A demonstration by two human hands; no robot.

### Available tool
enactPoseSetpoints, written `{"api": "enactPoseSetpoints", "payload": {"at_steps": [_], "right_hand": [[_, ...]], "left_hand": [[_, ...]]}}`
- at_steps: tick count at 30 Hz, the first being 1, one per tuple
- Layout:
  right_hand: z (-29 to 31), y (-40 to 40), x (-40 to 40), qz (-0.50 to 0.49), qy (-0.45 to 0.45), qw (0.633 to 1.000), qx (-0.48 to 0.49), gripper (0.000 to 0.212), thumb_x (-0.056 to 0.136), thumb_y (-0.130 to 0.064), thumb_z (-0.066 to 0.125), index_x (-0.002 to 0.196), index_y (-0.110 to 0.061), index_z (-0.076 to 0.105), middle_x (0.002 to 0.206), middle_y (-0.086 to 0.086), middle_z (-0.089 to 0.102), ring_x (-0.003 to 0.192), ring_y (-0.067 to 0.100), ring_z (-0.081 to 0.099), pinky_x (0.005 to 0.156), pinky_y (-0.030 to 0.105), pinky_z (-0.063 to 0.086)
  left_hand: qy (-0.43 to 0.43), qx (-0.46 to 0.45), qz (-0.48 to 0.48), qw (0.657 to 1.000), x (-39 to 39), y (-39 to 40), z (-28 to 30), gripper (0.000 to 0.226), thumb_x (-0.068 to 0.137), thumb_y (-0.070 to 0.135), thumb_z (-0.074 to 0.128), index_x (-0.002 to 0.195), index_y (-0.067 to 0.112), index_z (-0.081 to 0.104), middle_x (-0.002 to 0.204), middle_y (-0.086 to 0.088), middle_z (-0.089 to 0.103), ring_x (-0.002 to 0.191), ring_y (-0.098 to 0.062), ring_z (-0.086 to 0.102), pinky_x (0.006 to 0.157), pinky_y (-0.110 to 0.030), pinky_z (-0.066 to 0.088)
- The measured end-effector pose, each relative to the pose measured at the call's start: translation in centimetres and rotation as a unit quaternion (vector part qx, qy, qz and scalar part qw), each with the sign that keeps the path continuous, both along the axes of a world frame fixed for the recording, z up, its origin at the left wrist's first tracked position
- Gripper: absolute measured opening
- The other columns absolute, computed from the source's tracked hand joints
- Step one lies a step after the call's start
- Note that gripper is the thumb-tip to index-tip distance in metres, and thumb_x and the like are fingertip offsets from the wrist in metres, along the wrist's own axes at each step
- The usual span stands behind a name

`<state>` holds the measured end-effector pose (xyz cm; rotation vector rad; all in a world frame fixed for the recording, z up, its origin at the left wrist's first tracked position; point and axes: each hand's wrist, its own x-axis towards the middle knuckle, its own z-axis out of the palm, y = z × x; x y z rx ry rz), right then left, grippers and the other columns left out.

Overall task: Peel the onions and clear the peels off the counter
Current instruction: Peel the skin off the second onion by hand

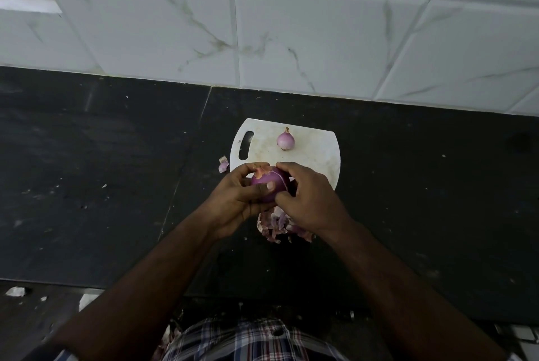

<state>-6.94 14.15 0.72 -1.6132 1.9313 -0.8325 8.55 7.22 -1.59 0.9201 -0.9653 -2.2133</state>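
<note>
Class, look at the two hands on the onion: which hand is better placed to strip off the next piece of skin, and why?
Probably the right hand. Its fingertips sit on the onion at a loose edge of skin, above the peel pile. The left hand cups the onion, thumb pressed across it, steadying it.

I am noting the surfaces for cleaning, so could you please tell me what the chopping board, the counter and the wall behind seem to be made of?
Chopping board: probably white plastic, matte and stained, with a moulded handle slot.
Counter: dark stone, perhaps granite, dull and speckled, with a seam between slabs.
Wall: glossy white tiles with grey marble-like veins and grout lines, likely ceramic.
</note>
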Motion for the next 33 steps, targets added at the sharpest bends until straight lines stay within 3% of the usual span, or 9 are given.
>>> {"api": "enactPoseSetpoints", "payload": {"at_steps": [11, 16, 18, 21, 26, 30, 33], "right_hand": [[-0.4, -0.2, 0.1, 0.000, 0.033, 0.999, -0.009, 0.049, 0.093, -0.010, 0.053, 0.142, -0.012, 0.051, 0.135, 0.007, 0.061, 0.123, 0.020, 0.057, 0.106, 0.030, 0.043], [-0.8, -0.5, -1.1, -0.016, 0.055, 0.998, -0.035, 0.040, 0.092, 0.002, 0.047, 0.126, -0.008, 0.065, 0.121, 0.010, 0.069, 0.113, 0.024, 0.063, 0.103, 0.034, 0.047], [-0.7, -0.6, -1.5, 0.007, 0.041, 0.999, -0.026, 0.042, 0.092, 0.002, 0.047, 0.128, -0.010, 0.064, 0.123, 0.008, 0.068, 0.113, 0.021, 0.063, 0.103, 0.035, 0.048], [-0.2, -0.4, -2.0, 0.025, -0.002, 0.999, -0.031, 0.042, 0.092, -0.004, 0.054, 0.131, -0.017, 0.063, 0.131, 0.000, 0.064, 0.116, 0.009, 0.060, 0.103, 0.025, 0.047], [-0.2, 0.1, -2.5, 0.075, -0.052, 0.994, -0.064, 0.036, 0.088, -0.015, 0.071, 0.123, -0.023, 0.069, 0.122, -0.009, 0.068, 0.114, 0.000, 0.061, 0.095, 0.023, 0.052], [-0.1, 0.1, -2.7, 0.081, -0.007, 0.994, -0.075, 0.029, 0.089, -0.015, 0.070, 0.118, -0.020, 0.072, 0.116, -0.005, 0.072, 0.108, 0.003, 0.064, 0.092, 0.028, 0.055], [0.3, 0.2, -2.3, 0.061, 0.018, 0.996, -0.069, 0.025, 0.087, -0.014, 0.069, 0.112, -0.016, 0.075, 0.106, -0.001, 0.074, 0.096, 0.007, 0.067, 0.086, 0.031, 0.056]], "left_hand": [[0.015, 0.010, 0.004, 1.000, -0.4, -0.3, -0.4, 0.062, 0.076, -0.002, 0.073, 0.135, 0.001, 0.053, 0.125, -0.029, 0.062, 0.100, -0.037, 0.071, 0.084, -0.045, 0.062], [0.007, -0.003, -0.022, 1.000, -0.2, -0.1, -0.5, 0.065, 0.072, 0.002, 0.079, 0.133, 0.002, 0.055, 0.132, -0.029, 0.060, 0.109, -0.043, 0.068, 0.088, -0.049, 0.060], [0.007, -0.004, -0.022, 1.000, 0.0, -0.1, -0.5, 0.064, 0.074, 0.002, 0.077, 0.134, 0.002, 0.054, 0.133, -0.029, 0.060, 0.110, -0.044, 0.067, 0.089, -0.049, 0.059], [0.014, 0.012, -0.029, 0.999, 0.2, -0.3, -0.3, 0.060, 0.079, 0.003, 0.077, 0.135, 0.004, 0.055, 0.136, -0.027, 0.058, 0.111, -0.041, 0.067, 0.092, -0.049, 0.058], [0.016, 0.029, -0.032, 0.999, 0.5, -0.7, -0.2, 0.051, 0.081, 0.007, 0.072, 0.131, 0.012, 0.062, 0.138, -0.020, 0.059, 0.106, -0.029, 0.071, 0.078, -0.035, 0.062], [-0.021, 0.006, -0.035, 0.999, 0.6, -0.7, -0.5, 0.057, 0.077, 0.007, 0.076, 0.132, 0.015, 0.061, 0.138, -0.017, 0.057, 0.111, -0.033, 0.069, 0.082, -0.038, 0.063], [-0.040, -0.007, -0.028, 0.999, 0.4, -0.5, -0.2, 0.056, 0.071, 0.006, 0.077, 0.124, 0.013, 0.060, 0.127, -0.014, 0.062, 0.103, -0.030, 0.071, 0.079, -0.038, 0.062]]}}
